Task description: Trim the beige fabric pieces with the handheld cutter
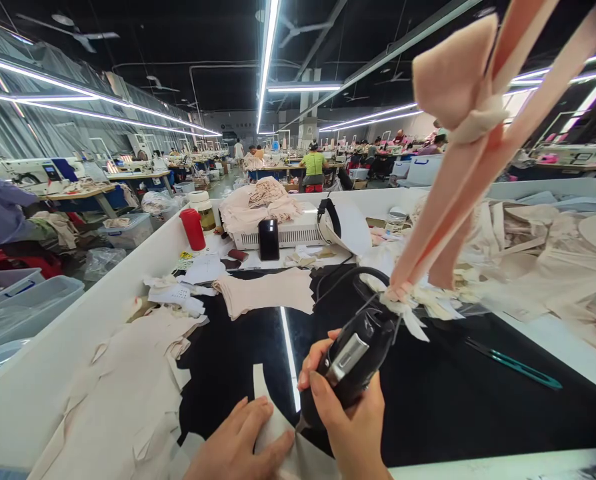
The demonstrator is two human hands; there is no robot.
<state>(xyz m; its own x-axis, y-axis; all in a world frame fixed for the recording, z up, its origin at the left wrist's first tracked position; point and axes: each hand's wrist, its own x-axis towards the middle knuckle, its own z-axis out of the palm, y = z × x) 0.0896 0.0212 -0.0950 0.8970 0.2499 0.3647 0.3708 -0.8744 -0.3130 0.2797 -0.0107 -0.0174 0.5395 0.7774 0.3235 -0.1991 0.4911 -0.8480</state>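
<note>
- The left hand lies flat, fingers spread, pinning a pale fabric piece to the black surface.
- The right hand has its grip closed around a black cutter, tip at the fabric's edge.
- This looks like trimming; steady pressure is needed.
- Farther off: beige cloth, red bottle.

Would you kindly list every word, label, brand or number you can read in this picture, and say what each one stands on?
No text can be read.
The far wall sign carries characters, too small and blurred.
The yellow label on the table beside the red bottle is too small.
The black tool in the right hand shows a silver plate with no legible marking.
</note>
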